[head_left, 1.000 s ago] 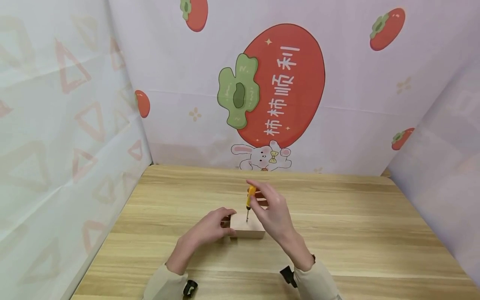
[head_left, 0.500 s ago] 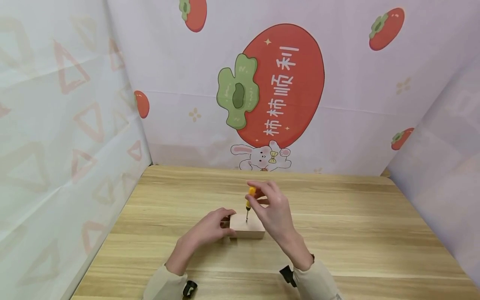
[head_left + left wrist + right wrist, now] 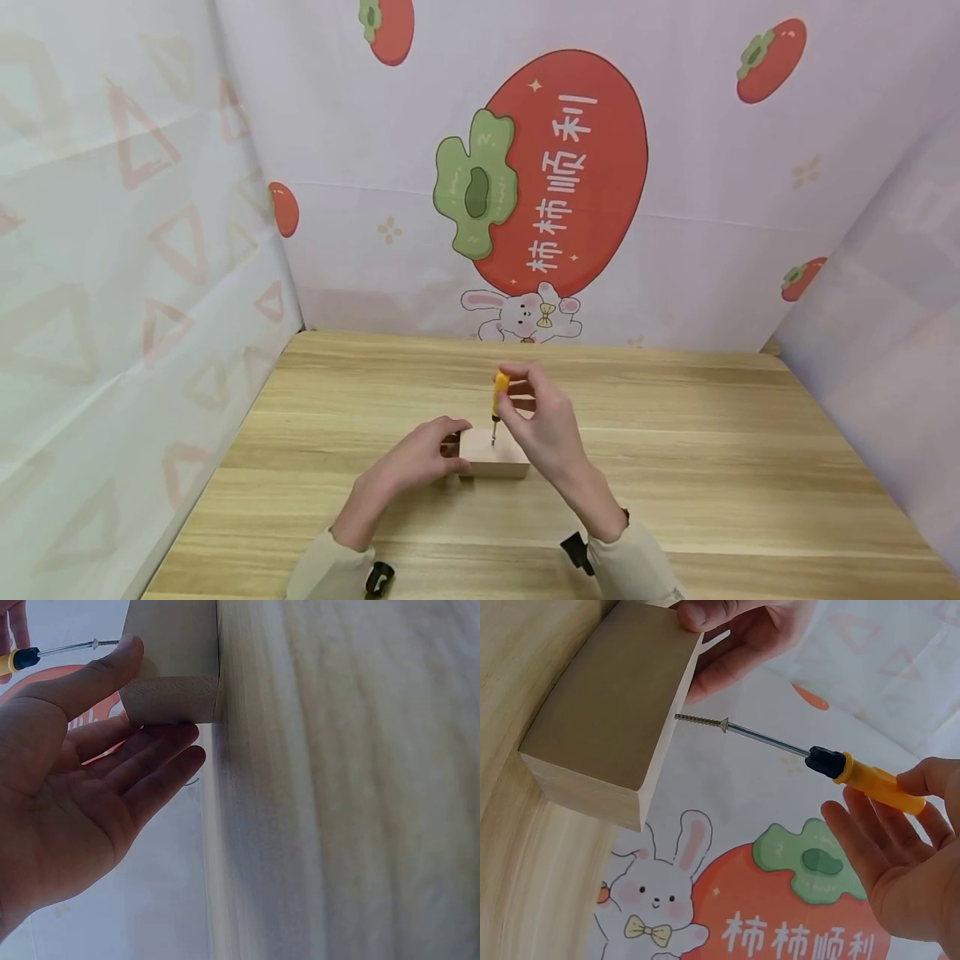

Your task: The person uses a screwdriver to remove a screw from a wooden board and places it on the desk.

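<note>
A pale wooden block (image 3: pixel 495 468) lies on the wooden table, gripped at its left end by my left hand (image 3: pixel 412 457), thumb on the near side and fingers on the far side. A screw (image 3: pixel 701 720) stands upright with its tip at the block's top face, most of its thread showing. The tip of a yellow-and-black screwdriver (image 3: pixel 877 786) meets the screw head. My right hand (image 3: pixel 551 425) pinches the yellow handle between thumb and fingers above the block. In the left wrist view, the left thumb (image 3: pixel 112 667) presses close beside the screw.
The wooden table (image 3: pixel 712 467) stretches around the block on all sides. A printed cloth wall (image 3: pixel 360 275) with persimmons and a rabbit rises behind its far edge, and further cloth walls (image 3: pixel 112 250) stand left and right. Black straps (image 3: pixel 380 577) show at both cuffs.
The right fingers have shifted around the screwdriver handle, and the handle stands slightly more upright. The left hand and the block stay in place.
</note>
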The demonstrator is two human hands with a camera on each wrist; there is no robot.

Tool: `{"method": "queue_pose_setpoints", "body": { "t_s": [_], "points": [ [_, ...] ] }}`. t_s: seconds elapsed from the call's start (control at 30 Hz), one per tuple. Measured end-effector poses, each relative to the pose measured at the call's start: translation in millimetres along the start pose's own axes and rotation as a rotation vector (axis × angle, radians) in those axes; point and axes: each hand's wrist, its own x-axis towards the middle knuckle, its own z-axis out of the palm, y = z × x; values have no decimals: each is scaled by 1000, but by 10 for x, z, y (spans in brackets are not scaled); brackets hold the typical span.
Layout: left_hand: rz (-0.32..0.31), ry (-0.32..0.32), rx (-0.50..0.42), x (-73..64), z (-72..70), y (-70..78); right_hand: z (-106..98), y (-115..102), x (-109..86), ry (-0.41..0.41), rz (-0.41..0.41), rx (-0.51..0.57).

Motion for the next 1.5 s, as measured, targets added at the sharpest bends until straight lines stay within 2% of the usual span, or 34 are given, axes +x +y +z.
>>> {"method": "queue_pose_setpoints", "body": {
  "t_s": [0.2, 0.47, 0.77, 1.0, 1.17, 1.5],
  "points": [
    [-8, -6, -5, 5, 6, -15, 6, 14, -3, 38, -29, -60],
    [-5, -2, -36, -10, 5, -4, 62, 1, 3, 85, -76, -62],
    [-16, -8, -44, -3, 8, 8, 84, -4, -13, 19, -84, 15],
    [-16, -19, -61, -11, 6, 29, 70, -8, 0, 44, -73, -76],
    [-14, -17, -50, -7, 0, 24, 37, -22, 23, 43, -85, -93],
    [6, 0, -47, -1, -7, 6, -30, 21, 44, -6, -46, 19]
  ]
}}
